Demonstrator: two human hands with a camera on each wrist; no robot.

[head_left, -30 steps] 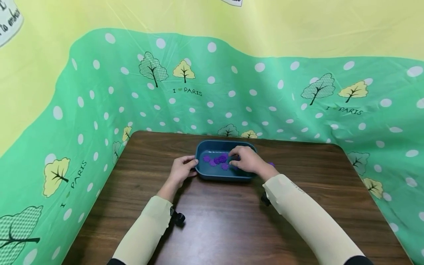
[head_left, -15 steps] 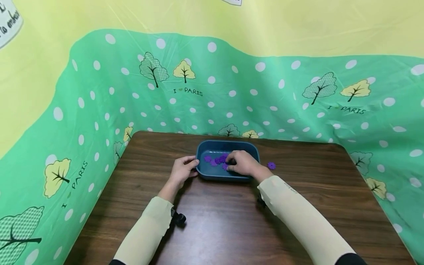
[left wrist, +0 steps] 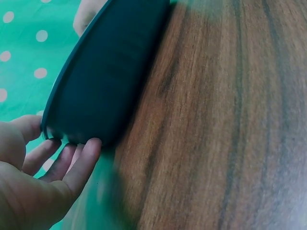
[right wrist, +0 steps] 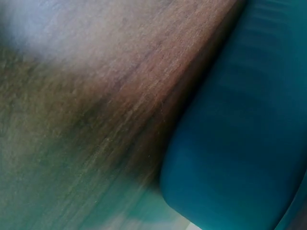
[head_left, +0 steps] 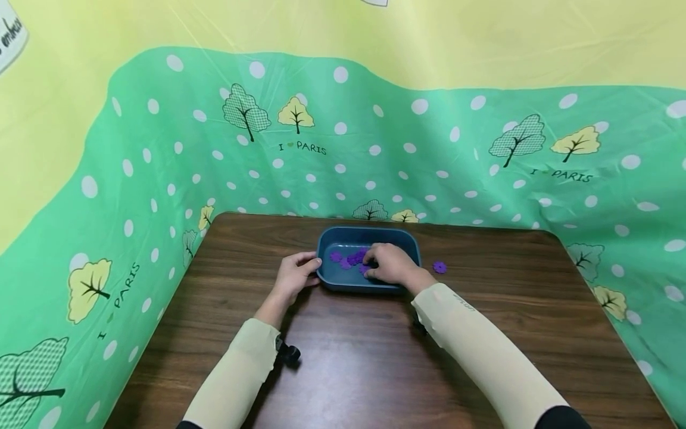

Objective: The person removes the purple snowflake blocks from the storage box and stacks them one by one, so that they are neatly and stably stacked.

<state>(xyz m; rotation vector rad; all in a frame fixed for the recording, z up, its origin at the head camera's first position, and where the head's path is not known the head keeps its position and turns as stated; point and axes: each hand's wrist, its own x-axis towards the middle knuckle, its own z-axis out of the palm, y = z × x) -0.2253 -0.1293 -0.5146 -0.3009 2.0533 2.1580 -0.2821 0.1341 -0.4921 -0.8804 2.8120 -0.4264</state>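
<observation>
My left hand [head_left: 295,274] holds the left end of a dark blue rectangular tub [head_left: 367,289]. Its thumb is at the rim and the other fingers lie against the outer wall, as the left wrist view shows with the left hand [left wrist: 53,177] and the tub [left wrist: 105,72]. My right hand [head_left: 391,263] reaches down inside the tub, thumb and forefinger bent at several purple flower-shaped pieces [head_left: 345,262]. I cannot tell whether it pinches one. In the right wrist view only the outer wall of the tub [right wrist: 230,134] shows; the right fingers are out of sight.
One purple flower-shaped piece [head_left: 439,267] lies on the brown wooden table [head_left: 354,351], just right of the tub. Green and yellow patterned cloth [head_left: 343,149] hangs behind the table and along its sides.
My right hand has moved slightly left and lower inside the tub, uncovering the piece on the table at right. The left hand keeps its grip on the tub, which has barely moved.
</observation>
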